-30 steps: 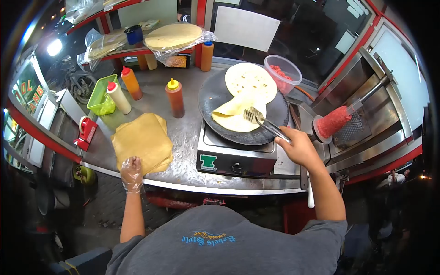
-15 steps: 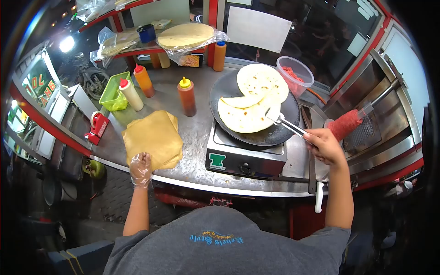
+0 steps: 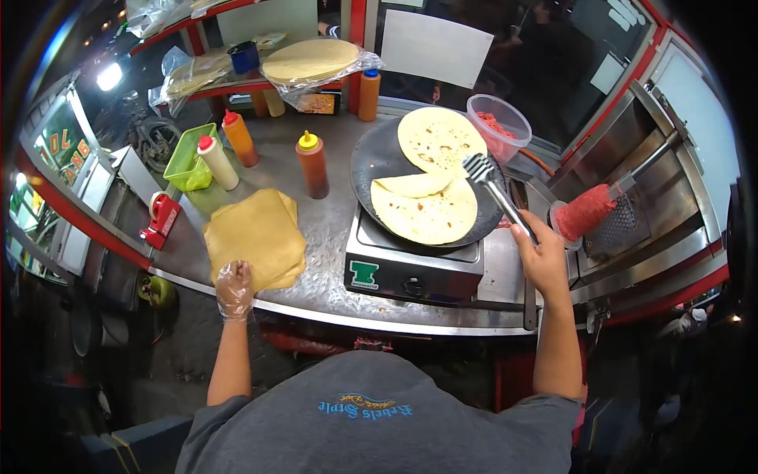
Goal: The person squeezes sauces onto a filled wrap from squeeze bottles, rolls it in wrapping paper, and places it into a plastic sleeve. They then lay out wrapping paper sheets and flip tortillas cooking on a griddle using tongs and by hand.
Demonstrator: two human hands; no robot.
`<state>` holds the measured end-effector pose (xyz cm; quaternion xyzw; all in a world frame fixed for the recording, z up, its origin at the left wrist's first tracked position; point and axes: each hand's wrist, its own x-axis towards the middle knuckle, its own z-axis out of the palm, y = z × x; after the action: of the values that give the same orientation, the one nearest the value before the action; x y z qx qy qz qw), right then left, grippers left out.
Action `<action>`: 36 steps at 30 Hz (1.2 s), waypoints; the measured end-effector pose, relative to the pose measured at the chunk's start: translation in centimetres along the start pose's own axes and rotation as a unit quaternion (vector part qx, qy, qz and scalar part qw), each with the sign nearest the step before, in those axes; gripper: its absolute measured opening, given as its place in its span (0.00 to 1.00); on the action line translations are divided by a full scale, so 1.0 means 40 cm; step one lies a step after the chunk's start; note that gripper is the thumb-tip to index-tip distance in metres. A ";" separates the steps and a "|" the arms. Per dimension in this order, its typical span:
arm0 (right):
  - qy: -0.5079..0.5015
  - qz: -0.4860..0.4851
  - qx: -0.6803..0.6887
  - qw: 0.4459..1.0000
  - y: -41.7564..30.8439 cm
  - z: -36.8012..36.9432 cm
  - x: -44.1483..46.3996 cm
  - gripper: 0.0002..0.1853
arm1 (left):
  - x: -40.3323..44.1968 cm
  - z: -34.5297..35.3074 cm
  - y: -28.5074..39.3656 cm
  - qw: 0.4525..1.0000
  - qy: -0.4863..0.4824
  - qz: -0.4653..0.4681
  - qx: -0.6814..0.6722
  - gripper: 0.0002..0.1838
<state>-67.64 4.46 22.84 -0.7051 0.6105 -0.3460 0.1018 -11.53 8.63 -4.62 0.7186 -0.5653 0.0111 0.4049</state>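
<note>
In my right hand (image 3: 543,259) is a pair of metal tongs (image 3: 499,193), the tips over the right side of the black flat pan (image 3: 365,170). Two flatbreads lie in the pan: an upper flatbread (image 3: 439,141) with brown spots, and a lower flatbread (image 3: 430,220) whose upper edge is folded over. Under the pan stands a steel stove (image 3: 418,276). My left hand (image 3: 234,288), in a clear plastic glove, rests with curled fingers at the near left corner of a stack of brown paper sheets (image 3: 257,237). Whether it pinches a sheet is hidden.
Sauce bottles (image 3: 313,166) and a green basket (image 3: 189,162) stand behind the paper. A red tape dispenser (image 3: 160,220) sits left. Right of the pan are a tub of red shreds (image 3: 499,130), a meat spit (image 3: 584,213) and a long dark blade (image 3: 530,304).
My right hand has lifted the tongs off the lower flatbread and turned them up and right. The lower flatbread lies slightly lower in the pan. My left hand stays at the paper.
</note>
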 end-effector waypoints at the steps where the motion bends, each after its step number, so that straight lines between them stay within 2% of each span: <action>1: -0.005 -0.017 -0.015 1.000 0.008 0.004 0.000 0.22 | -0.002 -0.001 0.002 1.000 0.001 0.006 -0.007 0.14; 4: -0.112 0.150 -0.008 0.982 0.015 0.030 0.025 0.22 | -0.001 0.001 -0.013 1.000 -0.001 0.025 0.006 0.13; 5: -0.184 0.212 0.075 0.957 0.008 0.030 0.040 0.21 | 0.002 0.001 -0.011 1.000 0.002 0.025 -0.001 0.13; 8: -0.209 0.229 0.278 0.909 0.050 0.076 0.083 0.20 | -0.005 0.000 -0.003 1.000 0.002 0.017 -0.017 0.13; 10: -0.171 0.195 0.405 0.877 0.036 0.095 0.114 0.19 | -0.003 -0.001 -0.001 1.000 -0.005 0.008 -0.019 0.13; 12: -0.102 0.157 0.340 0.921 0.032 0.087 0.134 0.21 | -0.003 0.003 -0.002 1.000 0.004 0.029 -0.008 0.13; 13: -0.049 0.063 0.241 0.967 0.040 0.092 0.130 0.22 | -0.002 0.001 -0.007 0.999 0.009 0.040 -0.002 0.13; 14: 0.005 -0.034 0.135 0.990 0.057 0.099 0.117 0.23 | -0.002 0.002 -0.014 0.999 0.010 0.034 -0.010 0.13; 15: 0.060 -0.130 0.024 0.989 0.057 0.097 0.101 0.24 | -0.006 0.006 -0.020 0.999 0.012 0.028 -0.019 0.13; 16: -0.010 -0.086 -0.038 0.995 0.053 0.072 0.066 0.26 | -0.008 0.012 -0.026 0.999 0.016 0.020 -0.029 0.13; 18: -0.148 -0.075 -0.106 0.980 0.021 0.038 -0.005 0.24 | -0.003 -0.002 -0.010 1.000 0.008 0.016 -0.017 0.13; 19: -0.134 -0.085 -0.095 0.983 0.019 0.039 -0.032 0.23 | -0.001 -0.004 -0.006 1.000 0.008 0.015 -0.012 0.13; 20: -0.176 -0.017 -0.110 0.978 -0.028 0.010 -0.041 0.22 | -0.001 0.000 -0.006 1.000 0.007 0.013 -0.008 0.13; 22: -0.146 -0.058 -0.015 0.987 0.002 -0.007 -0.043 0.22 | -0.003 0.012 -0.015 1.000 0.008 0.006 -0.020 0.13; 25: -0.088 -0.002 0.020 0.996 0.040 0.016 0.002 0.21 | -0.002 0.000 -0.005 1.000 -0.002 0.008 0.002 0.14; 28: -0.107 -0.036 -0.039 0.993 0.089 0.023 0.003 0.21 | -0.002 0.011 -0.026 0.999 0.009 0.033 0.015 0.13; 29: -0.062 -0.047 -0.004 0.997 0.120 0.022 -0.007 0.21 | -0.002 0.009 -0.031 0.999 0.006 0.029 0.027 0.13; 31: 0.036 0.142 0.074 0.986 0.127 -0.004 -0.033 0.23 | -0.004 0.004 -0.015 0.999 0.014 0.026 0.030 0.12; 34: 0.096 0.226 -0.048 0.968 0.309 0.001 -0.123 0.25 | -0.002 -0.016 0.005 0.999 -0.026 -0.017 0.011 0.11; 35: 0.090 0.242 -0.102 0.961 0.355 0.037 -0.168 0.27 | 0.002 -0.010 -0.004 0.999 -0.027 -0.006 0.020 0.11; 36: 0.117 0.178 -0.110 0.971 0.390 0.085 -0.215 0.28 | -0.004 0.004 -0.027 0.999 -0.024 0.009 0.027 0.11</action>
<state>-78.02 7.88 8.34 -0.5465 0.7682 -0.3334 0.0112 -10.75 8.69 -5.41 0.7242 -0.5807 0.0131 0.3718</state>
